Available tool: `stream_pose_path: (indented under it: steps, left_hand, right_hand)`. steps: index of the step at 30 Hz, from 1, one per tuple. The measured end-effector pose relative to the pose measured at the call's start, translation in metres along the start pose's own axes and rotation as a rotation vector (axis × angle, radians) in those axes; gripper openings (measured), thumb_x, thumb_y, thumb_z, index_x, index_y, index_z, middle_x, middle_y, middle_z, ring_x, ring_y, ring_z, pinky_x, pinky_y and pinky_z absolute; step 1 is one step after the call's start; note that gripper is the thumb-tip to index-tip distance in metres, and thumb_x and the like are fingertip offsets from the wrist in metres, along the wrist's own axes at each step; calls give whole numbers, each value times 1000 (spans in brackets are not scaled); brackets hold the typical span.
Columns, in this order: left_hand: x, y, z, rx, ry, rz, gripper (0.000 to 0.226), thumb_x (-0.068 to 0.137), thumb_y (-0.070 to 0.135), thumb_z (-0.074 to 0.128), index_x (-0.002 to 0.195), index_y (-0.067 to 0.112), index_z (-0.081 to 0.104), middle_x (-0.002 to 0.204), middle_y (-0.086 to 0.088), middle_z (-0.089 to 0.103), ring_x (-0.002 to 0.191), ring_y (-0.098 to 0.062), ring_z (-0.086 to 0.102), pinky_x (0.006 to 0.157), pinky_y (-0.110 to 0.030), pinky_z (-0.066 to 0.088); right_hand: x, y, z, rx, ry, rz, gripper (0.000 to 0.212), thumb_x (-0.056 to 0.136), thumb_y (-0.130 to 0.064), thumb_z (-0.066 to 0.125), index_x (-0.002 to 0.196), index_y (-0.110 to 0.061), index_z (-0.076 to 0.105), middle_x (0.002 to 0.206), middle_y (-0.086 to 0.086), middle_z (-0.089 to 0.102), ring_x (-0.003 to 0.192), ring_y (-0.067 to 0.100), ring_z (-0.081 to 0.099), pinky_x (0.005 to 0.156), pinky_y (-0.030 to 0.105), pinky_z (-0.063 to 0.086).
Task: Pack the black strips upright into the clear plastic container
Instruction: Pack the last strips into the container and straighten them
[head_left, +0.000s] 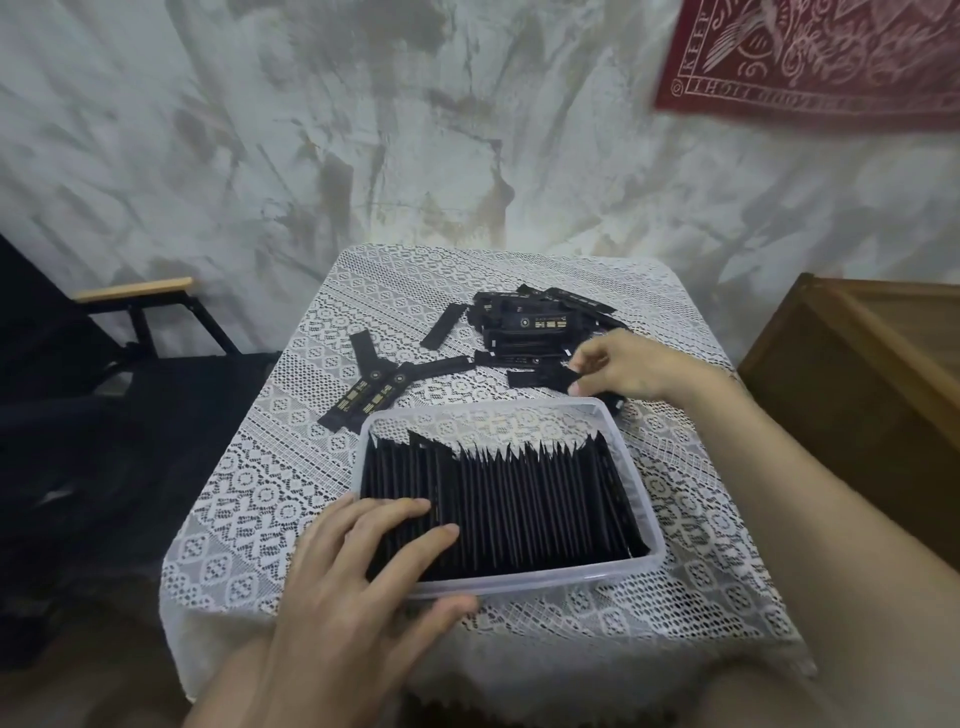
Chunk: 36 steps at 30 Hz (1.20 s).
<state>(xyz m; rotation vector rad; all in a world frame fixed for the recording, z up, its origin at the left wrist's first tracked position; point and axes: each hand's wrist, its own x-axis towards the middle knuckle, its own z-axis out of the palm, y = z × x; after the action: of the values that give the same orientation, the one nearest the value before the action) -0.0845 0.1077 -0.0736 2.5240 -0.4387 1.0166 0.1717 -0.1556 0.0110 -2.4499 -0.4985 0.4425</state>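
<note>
A clear plastic container (649, 519) stands on the lace-covered table, nearly filled with black strips (530, 504) standing upright in a row. My left hand (363, 566) lies with straight fingers on the strips at the container's left front corner, thumb against the front wall. Just beyond the container's far right corner, my right hand (618, 366) pinches a black strip (540, 376) lying on the table. Behind it lies a pile of loose black strips (535, 325). More single strips (374, 384) lie scattered to the far left of the container.
The small table (249, 499) wears a white lace cloth. A wooden cabinet (872, 374) stands to the right, a black folding chair with a wooden armrest (135, 291) to the left. A red cloth (821, 57) hangs on the wall.
</note>
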Motion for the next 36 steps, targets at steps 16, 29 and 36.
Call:
stream_pose_path:
  steps: [16,29,36]
  left_hand:
    - [6,-9,5,-4,-47,14,48,93,70,55,124,34,62,128,3,65,122,-18,53,109,-51,39]
    - [22,-7,28,-42,45,-29,47,92,66,61,115,26,72,123,2,65,119,-19,55,111,-51,39]
    - [22,-1,36,-90,92,-68,45,90,67,60,119,33,64,127,10,58,121,-12,51,118,-47,32]
  right_hand:
    - [48,-15,6,-210,-96,-2,16,84,-25,83,90,-22,68,87,-6,67,82,16,59,77,31,46]
    - [64,-22,8,-373,129,-31,22,86,-27,80,102,-29,65,103,0,67,92,21,58,77,29,38]
    - [52,-28,-4,-134,198,-72,28,86,-22,80,105,-31,63,109,-7,67,103,19,61,86,31,43]
